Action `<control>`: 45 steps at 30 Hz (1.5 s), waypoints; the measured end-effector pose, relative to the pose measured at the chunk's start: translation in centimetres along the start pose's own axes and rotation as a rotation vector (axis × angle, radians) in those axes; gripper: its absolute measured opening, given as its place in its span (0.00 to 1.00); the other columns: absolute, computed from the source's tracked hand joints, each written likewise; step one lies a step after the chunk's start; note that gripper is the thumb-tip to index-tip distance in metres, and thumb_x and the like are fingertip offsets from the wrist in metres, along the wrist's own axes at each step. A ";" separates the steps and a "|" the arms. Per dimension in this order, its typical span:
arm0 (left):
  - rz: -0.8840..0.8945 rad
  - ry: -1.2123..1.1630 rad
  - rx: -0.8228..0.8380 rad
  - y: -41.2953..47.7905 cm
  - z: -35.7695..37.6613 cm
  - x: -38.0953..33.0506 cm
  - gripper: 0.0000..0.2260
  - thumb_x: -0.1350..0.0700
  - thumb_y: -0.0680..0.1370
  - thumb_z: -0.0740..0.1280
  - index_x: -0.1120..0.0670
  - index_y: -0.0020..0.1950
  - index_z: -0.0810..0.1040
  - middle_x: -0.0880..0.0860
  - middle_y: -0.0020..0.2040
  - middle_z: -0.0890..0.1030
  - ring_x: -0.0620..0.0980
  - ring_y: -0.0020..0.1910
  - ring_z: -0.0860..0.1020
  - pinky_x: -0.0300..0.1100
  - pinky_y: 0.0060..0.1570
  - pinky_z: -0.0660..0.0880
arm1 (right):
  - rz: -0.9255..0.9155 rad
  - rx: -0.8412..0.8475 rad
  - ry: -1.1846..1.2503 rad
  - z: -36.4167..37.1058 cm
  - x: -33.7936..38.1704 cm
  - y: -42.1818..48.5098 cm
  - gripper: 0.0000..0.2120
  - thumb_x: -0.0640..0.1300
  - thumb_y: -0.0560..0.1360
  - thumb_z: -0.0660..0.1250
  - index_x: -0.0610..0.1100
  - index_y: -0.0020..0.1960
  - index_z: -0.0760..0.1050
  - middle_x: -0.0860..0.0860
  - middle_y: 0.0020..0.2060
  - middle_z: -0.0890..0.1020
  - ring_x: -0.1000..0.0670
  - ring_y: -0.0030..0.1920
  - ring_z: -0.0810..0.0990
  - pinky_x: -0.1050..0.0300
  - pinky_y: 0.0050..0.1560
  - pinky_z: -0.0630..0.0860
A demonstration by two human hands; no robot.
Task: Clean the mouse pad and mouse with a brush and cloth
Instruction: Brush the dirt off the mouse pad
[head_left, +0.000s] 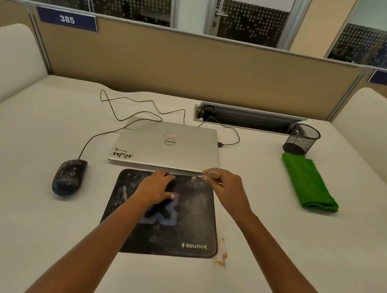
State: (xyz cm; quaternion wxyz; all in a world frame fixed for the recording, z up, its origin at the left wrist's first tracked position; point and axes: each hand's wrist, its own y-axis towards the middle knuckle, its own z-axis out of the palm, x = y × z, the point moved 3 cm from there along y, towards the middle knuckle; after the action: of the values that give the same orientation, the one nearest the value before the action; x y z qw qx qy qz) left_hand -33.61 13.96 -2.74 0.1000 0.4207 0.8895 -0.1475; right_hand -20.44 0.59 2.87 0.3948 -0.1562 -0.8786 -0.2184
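Dust and pale smears cover most of the mouse pad [192, 222], which lies toward the near middle of the desk [271, 255], just in front of the closed laptop [167, 146]. My left hand [156, 187] lies flat on the pad, fingers straight, pressing it down. My right hand [227, 190] is at the pad's far right corner, fingers curled and pinching a small pale thing I take to be the brush [199, 177]; it is too blurred to make out the bristles.

I judge the brushing has barely begun, since the pad looks grey nearly all over. The mouse [69, 176], just off the pad's left edge, is streaked white and looks untouched. The green cloth [309, 183] lies folded near the desk's right edge, beside the mesh cup [301, 139], so all the wiping is left. A brownish stain [220, 258] marks the desk at the pad's near right corner.
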 end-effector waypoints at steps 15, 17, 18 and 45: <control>0.025 0.015 0.033 1.8 0.8 1.7 0.30 0.48 0.76 0.66 0.53 0.75 0.58 0.53 0.73 0.62 0.54 0.72 0.62 0.48 0.69 0.63 | 0.046 0.364 -0.184 1.3 -0.8 -2.8 0.08 0.35 0.74 0.65 0.39 0.51 0.80 0.44 0.50 0.83 0.48 0.48 0.79 0.75 0.46 0.67; 0.029 0.012 0.026 1.7 0.8 1.7 0.30 0.48 0.76 0.66 0.53 0.75 0.58 0.53 0.73 0.62 0.54 0.72 0.62 0.48 0.69 0.63 | 0.091 0.406 -0.149 -0.3 -0.9 -4.6 0.07 0.34 0.73 0.66 0.40 0.48 0.82 0.47 0.46 0.84 0.52 0.45 0.79 0.75 0.46 0.70; 0.029 0.012 0.026 1.7 0.8 1.7 0.30 0.48 0.76 0.66 0.53 0.75 0.58 0.53 0.73 0.62 0.54 0.72 0.62 0.48 0.69 0.63 | 0.111 0.439 -0.126 -1.0 -0.7 -5.1 0.07 0.34 0.73 0.67 0.42 0.46 0.82 0.50 0.44 0.84 0.53 0.44 0.80 0.71 0.47 0.73; 0.035 -0.088 0.183 -1.6 0.2 1.8 0.30 0.57 0.75 0.68 0.56 0.74 0.60 0.53 0.74 0.62 0.54 0.71 0.65 0.49 0.71 0.64 | -0.119 0.228 0.088 2.5 2.9 -4.5 0.07 0.32 0.72 0.66 0.40 0.43 0.82 0.50 0.43 0.84 0.62 0.43 0.80 0.74 0.48 0.72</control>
State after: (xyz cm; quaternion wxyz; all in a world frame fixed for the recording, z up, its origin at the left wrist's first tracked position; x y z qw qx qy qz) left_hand -35.94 14.22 -3.18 0.1027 0.4367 0.8596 -0.2445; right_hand -25.86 -1.67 2.50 0.4345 -0.0482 -0.8874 -0.1466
